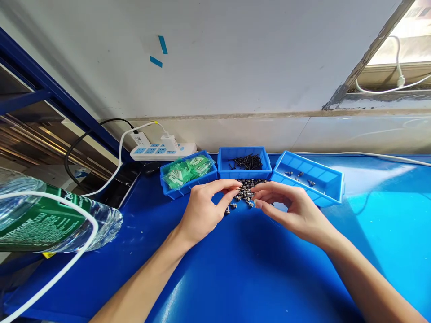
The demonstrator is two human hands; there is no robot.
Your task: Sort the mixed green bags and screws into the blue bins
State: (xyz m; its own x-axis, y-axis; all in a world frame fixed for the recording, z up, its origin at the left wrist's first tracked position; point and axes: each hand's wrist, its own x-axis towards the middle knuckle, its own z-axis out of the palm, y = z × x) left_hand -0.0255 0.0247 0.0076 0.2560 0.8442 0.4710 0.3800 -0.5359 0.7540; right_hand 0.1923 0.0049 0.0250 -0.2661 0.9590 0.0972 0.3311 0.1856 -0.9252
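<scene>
A pile of small metal screws [245, 193] lies on the blue table between my two hands. My left hand [202, 208] reaches the pile's left side, its thumb and index finger pinched together; anything between the tips is too small to make out. At the right side of the pile is my right hand [296, 208], its fingers curved and its thumb a little apart from them, with no held thing showing. Behind the pile, a blue bin [244, 174] contains black screws [249, 162]. The right-hand blue bin [325, 197] has several screws [299, 175] scattered in it.
On the left, a third blue bin [173, 194] holds green packets [190, 170]. Behind it stands a power strip [186, 149] with plugged-in chargers. A large water bottle [63, 215] lies at far left, crossed by a white cable [90, 231]. The wall [235, 67] bounds the table's back.
</scene>
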